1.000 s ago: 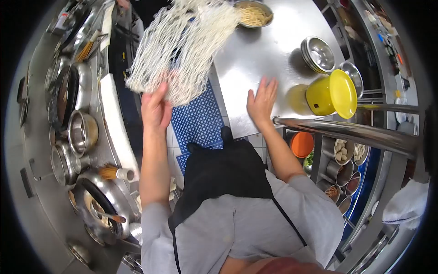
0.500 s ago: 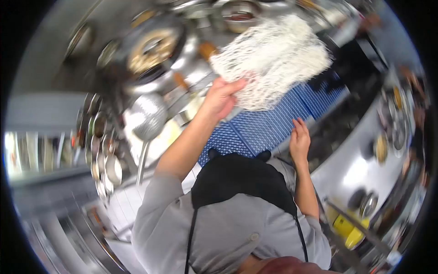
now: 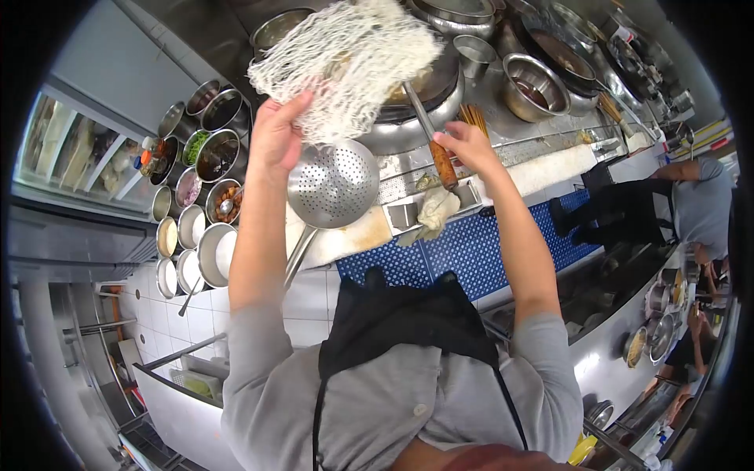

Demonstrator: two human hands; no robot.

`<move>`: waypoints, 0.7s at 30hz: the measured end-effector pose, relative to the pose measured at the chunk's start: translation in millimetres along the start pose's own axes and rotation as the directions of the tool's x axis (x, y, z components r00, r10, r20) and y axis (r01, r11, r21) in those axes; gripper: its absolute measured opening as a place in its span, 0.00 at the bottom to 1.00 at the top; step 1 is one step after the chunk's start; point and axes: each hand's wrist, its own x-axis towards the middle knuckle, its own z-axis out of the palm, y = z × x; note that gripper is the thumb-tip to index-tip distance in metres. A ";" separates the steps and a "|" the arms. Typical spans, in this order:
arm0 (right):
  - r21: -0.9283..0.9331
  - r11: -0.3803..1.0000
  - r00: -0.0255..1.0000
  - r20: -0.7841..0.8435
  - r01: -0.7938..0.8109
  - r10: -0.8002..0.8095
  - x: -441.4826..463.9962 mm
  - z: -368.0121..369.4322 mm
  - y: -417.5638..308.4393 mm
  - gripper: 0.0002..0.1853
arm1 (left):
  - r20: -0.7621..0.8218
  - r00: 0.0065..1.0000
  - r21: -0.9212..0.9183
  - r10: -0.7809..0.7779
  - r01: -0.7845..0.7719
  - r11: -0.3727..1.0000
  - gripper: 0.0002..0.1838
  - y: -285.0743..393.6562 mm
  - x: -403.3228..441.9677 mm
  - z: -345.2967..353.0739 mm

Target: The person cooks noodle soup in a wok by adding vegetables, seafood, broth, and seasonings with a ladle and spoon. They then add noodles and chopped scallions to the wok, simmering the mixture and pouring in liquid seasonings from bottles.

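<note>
A flat, lacy sheet of white noodles [image 3: 349,67] is gripped at its lower edge by my left hand [image 3: 283,129], thumb on top. It hangs over the wok [image 3: 444,74] and hides much of it. My right hand [image 3: 469,147] is right beside the wooden handle [image 3: 442,166] of a ladle whose bowl end goes behind the noodles. Its fingers are bent but apart, not wrapped round the handle. Below the noodles a round perforated strainer [image 3: 334,184] rests on the counter edge, its handle toward me. A crumpled cloth [image 3: 438,210] lies at the ladle handle's end.
Several pots of ingredients [image 3: 221,153] stand at the left. A metal bowl [image 3: 536,86] with dark red contents and a bamboo brush [image 3: 474,118] are right of the wok. A co-worker [image 3: 699,196] stands at the right. Blue mats [image 3: 503,243] cover the floor.
My view has turned left toward the wok. My left hand has carried the noodle sheet from over the floor mats to over the wok. My right hand has come up beside the ladle handle.
</note>
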 end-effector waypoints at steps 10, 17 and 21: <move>-0.428 0.888 0.986 0.046 0.166 -0.162 70.1 5.8 -27.0 0.17 | -0.216 0.968 0.046 0.125 -0.118 0.992 0.20 25.7 26.2 -58.5; -0.413 0.820 0.908 0.306 0.397 -0.286 127.7 -25.9 -28.1 0.22 | -0.400 0.908 0.122 0.127 -0.085 0.989 0.19 28.3 40.3 -53.9; -0.598 0.625 0.863 0.397 0.502 -0.313 99.0 -68.7 -10.0 0.29 | -0.496 0.863 0.139 0.098 -0.032 0.990 0.18 32.6 45.2 -54.0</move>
